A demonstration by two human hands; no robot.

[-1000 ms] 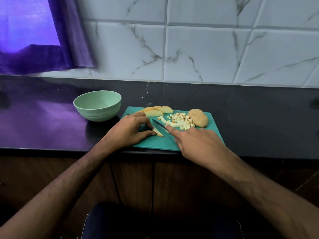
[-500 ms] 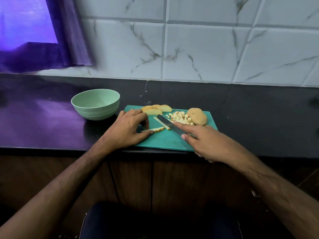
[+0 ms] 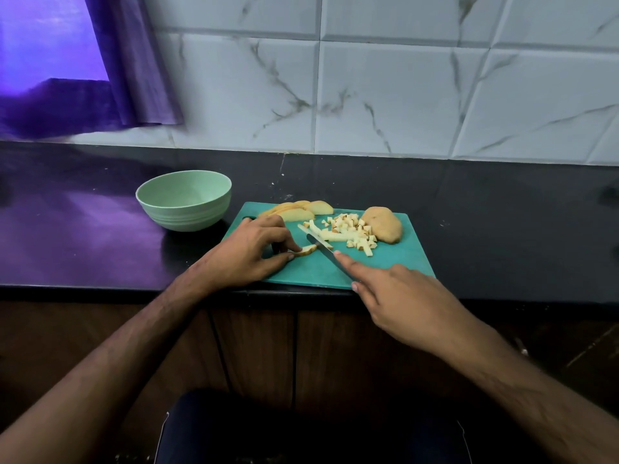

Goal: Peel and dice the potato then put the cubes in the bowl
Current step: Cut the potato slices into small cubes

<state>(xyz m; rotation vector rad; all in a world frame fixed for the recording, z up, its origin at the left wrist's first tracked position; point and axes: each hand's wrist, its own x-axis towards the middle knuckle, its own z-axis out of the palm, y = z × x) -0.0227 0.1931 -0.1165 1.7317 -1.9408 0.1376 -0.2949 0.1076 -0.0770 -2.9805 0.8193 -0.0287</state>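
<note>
Where the head view looks down at the dark stone surface (image 3: 485, 229), a teal rectangular plastic cutting board (image 3: 395, 262) lies near the front edge, with a pale green round bowl (image 3: 183, 199) standing just beside its left far corner.

Board contents:
- Slices: several pale yellow potato slices (image 3: 298, 211) lie overlapped at the far left corner of the board.
- Cubes: a heap of small diced potato cubes (image 3: 348, 226) sits mid-board, with a few uncut strips (image 3: 335, 235) at its near side.
- Remainder: an uncut tan potato half (image 3: 383, 225) lies at the far right, touching the heap of cubes.

Left hand (image 3: 249, 254): its grip pinches a thin potato slice (image 3: 306, 251) between thumb and fingers, holding the slice flat against the board.

Right hand (image 3: 398, 296): its grip is closed round the handle of a dark-bladed kitchen knife (image 3: 323, 249); the handle itself is hidden under the hand. The index finger lies stretched along the spine of the blade. The blade slants toward the far left, and its tip is at the right end of the pinched slice.

Background: white marble-pattern wall tiles (image 3: 402, 95) run behind the surface, and a purple curtain (image 3: 134, 61) hangs at the upper left. Brown wooden cabinet doors (image 3: 254, 346) show below the front edge.
</note>
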